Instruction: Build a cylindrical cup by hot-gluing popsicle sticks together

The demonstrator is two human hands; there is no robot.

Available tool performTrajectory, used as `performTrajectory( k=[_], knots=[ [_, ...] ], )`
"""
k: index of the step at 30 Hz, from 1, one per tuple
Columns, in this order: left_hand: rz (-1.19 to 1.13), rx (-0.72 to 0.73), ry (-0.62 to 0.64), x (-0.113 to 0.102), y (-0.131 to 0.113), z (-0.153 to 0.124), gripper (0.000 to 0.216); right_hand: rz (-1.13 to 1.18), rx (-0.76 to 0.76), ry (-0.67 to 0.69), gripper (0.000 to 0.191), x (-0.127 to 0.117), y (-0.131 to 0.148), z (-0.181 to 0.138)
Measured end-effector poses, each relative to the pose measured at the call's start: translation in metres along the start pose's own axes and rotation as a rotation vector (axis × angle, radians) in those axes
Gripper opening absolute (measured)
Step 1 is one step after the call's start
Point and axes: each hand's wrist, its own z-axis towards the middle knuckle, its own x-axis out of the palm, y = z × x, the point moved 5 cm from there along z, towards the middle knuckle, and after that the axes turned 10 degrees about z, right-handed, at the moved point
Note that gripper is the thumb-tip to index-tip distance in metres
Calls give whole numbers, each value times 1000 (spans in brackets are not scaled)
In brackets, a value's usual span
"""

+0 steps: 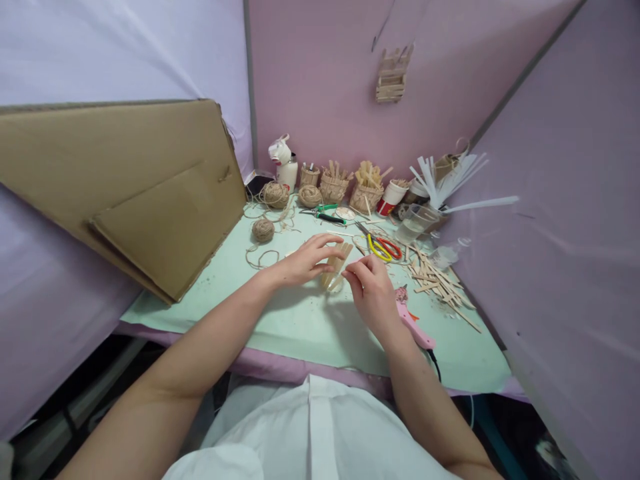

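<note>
Two bare hands work at a flat piece of joined wooden sticks (341,261), which sits mid-table on the green cloth (295,333). At nine o'clock of it, our left hand (311,257) arches over its edge, thumb and forefinger apart; whether they clamp it we cannot tell. At four o'clock, our right hand (374,291) has thumb and forefinger together by its edge; what lies between them is too small for us to make out. Around the piece we see a twine ball (263,230) at ten o'clock, yellow-and-red-handled scissors (381,248) at two, loose sticks (437,277) at three and a pink glue gun (416,325) at four.
</note>
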Motion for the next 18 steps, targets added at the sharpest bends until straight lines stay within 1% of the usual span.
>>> performTrajectory(
  k=[8,18],
  knots=[
    [-35,-22,0,0,0,0,33,4,-6,4,25,2,0,1],
    [-18,-5,2,-2,-3,-1,31,6,0,10,24,6,-2,0]
  ],
)
